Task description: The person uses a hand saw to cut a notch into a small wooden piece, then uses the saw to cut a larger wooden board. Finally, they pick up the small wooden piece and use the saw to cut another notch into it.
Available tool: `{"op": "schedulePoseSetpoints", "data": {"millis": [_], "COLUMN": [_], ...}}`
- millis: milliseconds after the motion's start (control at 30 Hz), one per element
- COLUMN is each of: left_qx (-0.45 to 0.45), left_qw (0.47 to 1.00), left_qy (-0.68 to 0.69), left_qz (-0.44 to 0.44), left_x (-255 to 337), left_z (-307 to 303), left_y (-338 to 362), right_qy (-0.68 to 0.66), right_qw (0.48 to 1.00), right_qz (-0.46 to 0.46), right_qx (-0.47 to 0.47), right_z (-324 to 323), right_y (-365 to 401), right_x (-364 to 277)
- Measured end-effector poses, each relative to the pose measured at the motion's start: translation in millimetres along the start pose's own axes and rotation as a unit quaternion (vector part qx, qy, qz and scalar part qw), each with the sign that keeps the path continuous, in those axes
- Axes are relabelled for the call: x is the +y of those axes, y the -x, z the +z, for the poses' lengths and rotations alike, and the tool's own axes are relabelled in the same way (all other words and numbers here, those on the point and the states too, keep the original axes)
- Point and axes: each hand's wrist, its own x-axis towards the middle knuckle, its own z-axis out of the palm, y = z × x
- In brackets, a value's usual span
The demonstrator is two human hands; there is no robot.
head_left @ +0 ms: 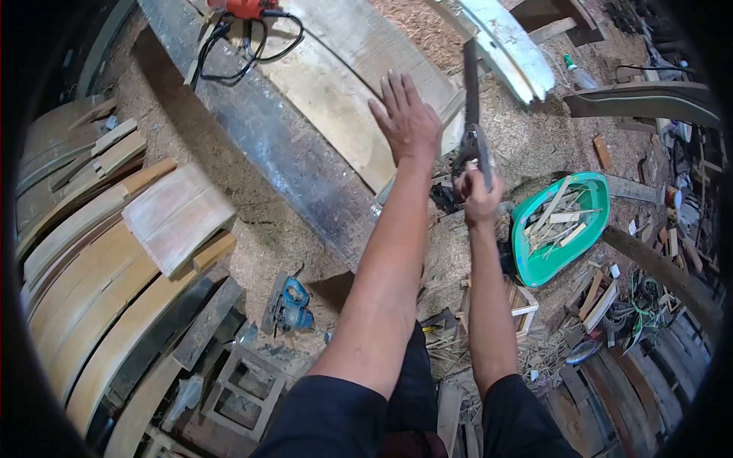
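Note:
My left hand [407, 122] lies flat on a pale wooden board [324, 111], fingers spread toward its far side. The board rests lengthwise on a worn, grey-blue workbench [298, 164]. My right hand [479, 197] is wrapped round the handle of a hand saw [471, 91]. The saw's dark blade points away from me, close along the right end of the board. A grey-white off-cut edge shows between the board and the blade, and the lower part of the handle is hidden by my fingers.
A red power tool [248, 8] with a looped black cord sits at the bench's far end. On the right stands a green basin [534, 276] of wood scraps. A blue power tool [294, 309] lies on the floor. Curved planks [99, 301] are stacked left. Sawdust covers the ground.

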Motion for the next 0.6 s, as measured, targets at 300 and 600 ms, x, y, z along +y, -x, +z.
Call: {"op": "schedulePoseSetpoints", "data": {"millis": [300, 600], "left_qx": [0.002, -0.009], "left_qw": [1.000, 0.997], "left_qy": [-0.003, -0.063], "left_qz": [-0.025, -0.048], "left_x": [14, 23], "left_z": [11, 14], "left_y": [-15, -20], "right_qy": [0.150, 0.221], "right_qw": [0.987, 0.970], "right_qz": [-0.059, -0.065], "right_qx": [0.025, 0.082], "right_z": [-3, 17], "right_y": [-2, 28], "right_x": [0, -15]}}
